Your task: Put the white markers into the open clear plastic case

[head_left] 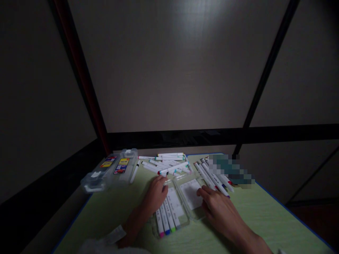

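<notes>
Four markers (170,216) are lined up in the open clear case (184,219), with loads of loose markers (173,167) left scattered behind it and off to the right. The left hand (156,192)'s fingers are bunched at its far edge and the right hand (221,208)'s are curled over the other half, though whether anything's pinched can't be told in this gloom. It's all set on a blue-edged green table (106,218), backed by dark-framed panels (172,81).
</notes>
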Available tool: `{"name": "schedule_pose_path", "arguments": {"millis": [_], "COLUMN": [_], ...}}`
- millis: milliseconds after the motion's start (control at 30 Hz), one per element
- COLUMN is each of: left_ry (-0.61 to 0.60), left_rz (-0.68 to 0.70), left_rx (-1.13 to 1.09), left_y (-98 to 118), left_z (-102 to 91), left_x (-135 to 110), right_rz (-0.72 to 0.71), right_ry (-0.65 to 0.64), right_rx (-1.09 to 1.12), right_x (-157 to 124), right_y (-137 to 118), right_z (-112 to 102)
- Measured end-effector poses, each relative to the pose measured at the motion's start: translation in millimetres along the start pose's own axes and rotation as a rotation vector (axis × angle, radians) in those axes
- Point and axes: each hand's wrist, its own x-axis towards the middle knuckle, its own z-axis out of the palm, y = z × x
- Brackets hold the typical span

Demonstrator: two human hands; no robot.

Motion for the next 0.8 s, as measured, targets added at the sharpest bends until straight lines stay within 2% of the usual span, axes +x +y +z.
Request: {"name": "schedule_pose_path", "arguments": {"millis": [400, 800], "left_ry": [0.005, -0.067], "left_rz": [0.044, 0.04], "left_rx": [-0.014, 0.169], "left_y": [0, -2], "left_z": [0.5, -0.5], "left_x": [-2, -5], "right_rz": [-0.051, -0.105], "right_ry": [-0.056, -0.057], "right_rx": [-0.007, -0.016], "right_x": [-1, -2], "right_y": [-9, -13], "right_z": [3, 4]}}
